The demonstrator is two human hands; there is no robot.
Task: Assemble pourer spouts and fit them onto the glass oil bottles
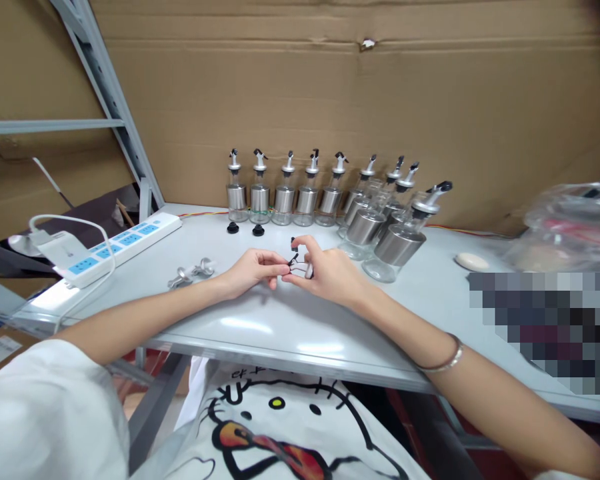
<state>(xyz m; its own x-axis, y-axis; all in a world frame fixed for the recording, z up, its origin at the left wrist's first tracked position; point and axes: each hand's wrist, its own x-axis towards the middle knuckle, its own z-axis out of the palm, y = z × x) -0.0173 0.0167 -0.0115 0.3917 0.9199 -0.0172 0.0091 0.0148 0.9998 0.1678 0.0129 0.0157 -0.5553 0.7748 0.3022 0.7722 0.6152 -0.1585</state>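
Above the middle of the table, my left hand (257, 272) pinches a small thin black piece (293, 260) between thumb and fingertips. My right hand (333, 272) faces it, its fingers closed around a silver and black pourer spout (309, 270). The two hands meet at these parts, and the fingers partly hide how they join. Beyond my left hand lie two black stoppers (233, 228). Silver spout pieces (183, 276) rest on the table left of my left hand. Closest to my right hand stands a glass and steel oil bottle (399, 243) with a pourer on top.
Several oil bottles (285, 199) with pourers line the back against cardboard (300, 93); at least one lacks a pourer. A white power strip (125, 243) with a cable runs along the left. On the right are a pale oval object (472, 261) and clear plastic bags (575, 223).
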